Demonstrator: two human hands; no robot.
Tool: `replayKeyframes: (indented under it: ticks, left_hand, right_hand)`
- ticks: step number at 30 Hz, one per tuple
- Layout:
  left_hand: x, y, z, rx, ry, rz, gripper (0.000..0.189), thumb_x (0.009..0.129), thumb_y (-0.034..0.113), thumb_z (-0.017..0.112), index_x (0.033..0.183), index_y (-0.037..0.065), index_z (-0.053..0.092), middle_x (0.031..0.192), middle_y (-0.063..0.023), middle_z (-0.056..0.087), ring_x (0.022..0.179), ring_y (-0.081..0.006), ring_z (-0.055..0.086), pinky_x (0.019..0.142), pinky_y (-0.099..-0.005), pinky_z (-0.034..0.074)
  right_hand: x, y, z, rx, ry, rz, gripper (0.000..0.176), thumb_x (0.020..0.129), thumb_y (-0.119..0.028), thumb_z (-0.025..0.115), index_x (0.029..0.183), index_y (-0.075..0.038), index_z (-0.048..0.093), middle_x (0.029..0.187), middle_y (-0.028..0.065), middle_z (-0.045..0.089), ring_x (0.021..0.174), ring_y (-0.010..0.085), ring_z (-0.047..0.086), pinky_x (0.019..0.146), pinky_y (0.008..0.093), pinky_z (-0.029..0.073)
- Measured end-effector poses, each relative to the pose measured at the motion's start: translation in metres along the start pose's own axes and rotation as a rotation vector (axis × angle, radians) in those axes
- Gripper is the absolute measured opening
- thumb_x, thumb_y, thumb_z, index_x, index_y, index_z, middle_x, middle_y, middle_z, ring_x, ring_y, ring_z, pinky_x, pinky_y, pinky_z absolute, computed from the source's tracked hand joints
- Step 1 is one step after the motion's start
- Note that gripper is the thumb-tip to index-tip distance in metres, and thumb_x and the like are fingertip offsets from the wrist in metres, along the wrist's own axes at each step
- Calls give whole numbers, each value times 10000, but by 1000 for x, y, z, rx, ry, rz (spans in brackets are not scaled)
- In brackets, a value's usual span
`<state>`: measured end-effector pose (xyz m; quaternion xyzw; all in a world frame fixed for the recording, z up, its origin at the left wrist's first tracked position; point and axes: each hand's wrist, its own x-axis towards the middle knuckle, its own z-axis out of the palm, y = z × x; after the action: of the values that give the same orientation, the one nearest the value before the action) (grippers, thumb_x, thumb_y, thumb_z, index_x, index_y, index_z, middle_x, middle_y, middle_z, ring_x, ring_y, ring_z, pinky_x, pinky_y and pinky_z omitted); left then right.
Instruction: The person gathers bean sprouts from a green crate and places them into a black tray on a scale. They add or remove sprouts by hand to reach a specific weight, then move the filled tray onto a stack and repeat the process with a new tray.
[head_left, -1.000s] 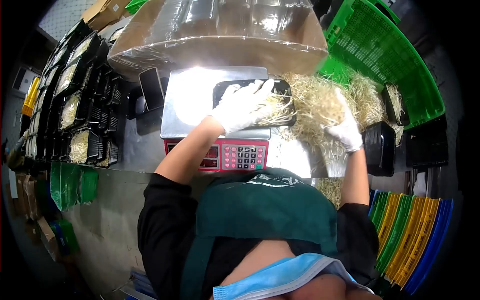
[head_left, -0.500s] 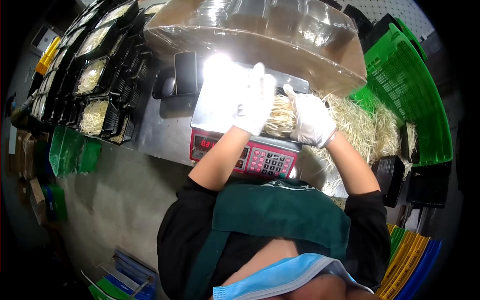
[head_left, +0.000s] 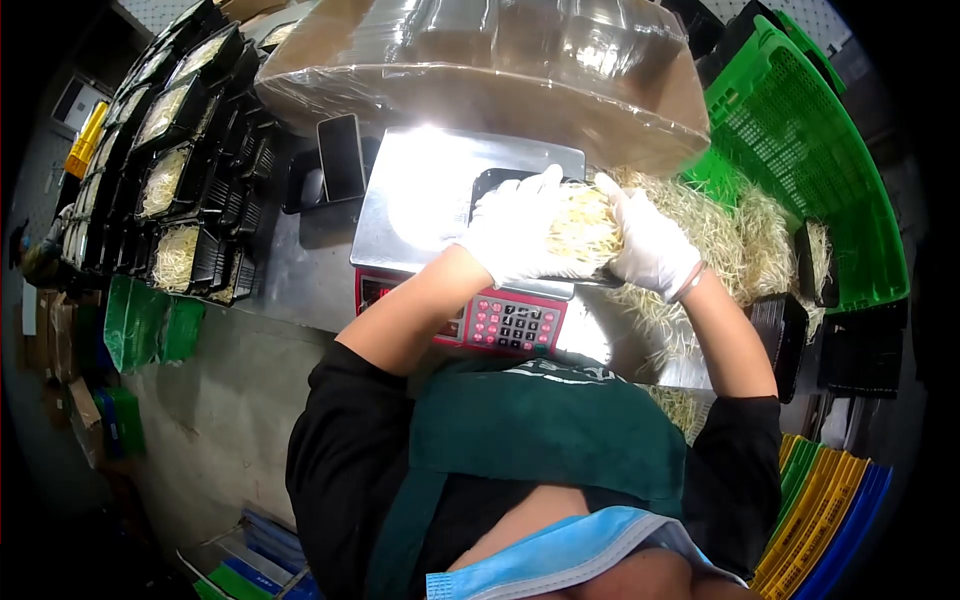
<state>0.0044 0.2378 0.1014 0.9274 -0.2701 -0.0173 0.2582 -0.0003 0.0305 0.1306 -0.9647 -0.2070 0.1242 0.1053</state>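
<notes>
A black plastic tray (head_left: 487, 183) with pale bean sprouts (head_left: 588, 226) is between my two white-gloved hands, over the right side of the scale plate (head_left: 400, 205). My left hand (head_left: 517, 228) is cupped over the tray's left part, its fingers against the sprouts. At the right end, my right hand (head_left: 655, 243) is curled round the tray and sprouts, thumb on top; its other fingers are partly hidden. The scale's red keypad panel (head_left: 510, 320) shows below my hands, with its display mostly covered by my left forearm. Loose sprouts (head_left: 715, 225) lie heaped right of my right hand.
Stacked sprout-filled black trays (head_left: 178, 255) stand at the left. A phone (head_left: 341, 158) leans on a black tray behind the scale. A plastic-wrapped carton (head_left: 480, 95) lines the back. At right are a tipped green crate (head_left: 800, 150) and stacked black trays (head_left: 778, 335).
My left hand has come lower and flatter over the tray, its fingers no longer raised. The tray's black far-left corner now shows. The whole view has shifted slightly.
</notes>
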Motion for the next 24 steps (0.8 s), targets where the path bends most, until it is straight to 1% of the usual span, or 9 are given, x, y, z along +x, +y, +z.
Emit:
replayKeyframes:
  ticks: [2,8,11,12,14,16,18,21,24]
  left_hand:
    - [0,-5,6,-12,37,39,1131,605,593,772,1379,-84,300,1263,-267,492,1120,-409,511,968,-440,415]
    - [6,-7,6,-81,-28,9,1096,620,553,786,1368,-84,300,1212,-293,519,1164,-404,497,989,-421,407]
    - [7,-8,5,-46,-137,-21,1249,610,667,726,1409,-122,180,1281,-300,458,1203,-401,469,1021,-427,383]
    - [8,-13,8,-38,-87,38,1224,611,646,740,1391,-128,201,1253,-296,478,1181,-401,484,1007,-420,396]
    - [8,-4,2,-103,-48,70,1089,629,560,780,1313,-135,296,1153,-278,538,1114,-403,525,949,-409,438]
    - [7,-7,7,-133,66,174,985,643,503,797,1271,-111,350,1098,-261,563,1078,-392,542,919,-412,453]
    - [6,2,0,-14,4,107,964,643,475,807,1279,-97,364,1114,-253,560,1065,-374,547,914,-412,454]
    - [4,-6,8,-78,20,71,876,614,436,833,1224,-64,451,1092,-219,572,1047,-355,538,915,-405,443]
    - [2,-7,11,-353,1,40,684,616,305,854,1128,-15,533,1030,-192,588,987,-335,549,888,-405,443]
  right_hand:
    - [7,-4,1,-10,18,31,917,724,-145,688,1475,-92,164,1150,274,506,1026,406,565,907,405,467]
    - [1,14,2,-553,46,-54,520,966,-195,392,1439,-65,219,808,162,633,722,323,646,643,389,535]
    - [-28,66,14,-256,262,-75,450,1007,-390,353,1252,-46,507,824,96,653,741,235,641,663,344,524]
    - [-38,95,27,181,277,83,309,968,-211,446,1273,-196,495,932,137,655,801,319,639,713,398,526]
    - [-58,185,87,291,493,67,509,837,-190,660,1314,-194,484,1073,164,627,862,352,628,768,406,519]
    - [-72,214,131,532,358,236,797,685,-167,790,1388,-218,418,1253,199,541,1050,375,576,882,388,488]
    - [-113,159,102,-55,60,537,897,662,-272,819,1426,-159,363,1402,234,395,1288,384,396,1060,409,356]
    - [-172,163,125,142,601,299,851,714,-301,779,1411,-50,358,1414,222,386,1310,405,362,1090,432,300]
    - [-200,148,184,468,791,573,882,740,-359,747,1406,32,320,1400,264,386,1328,383,346,1101,421,278]
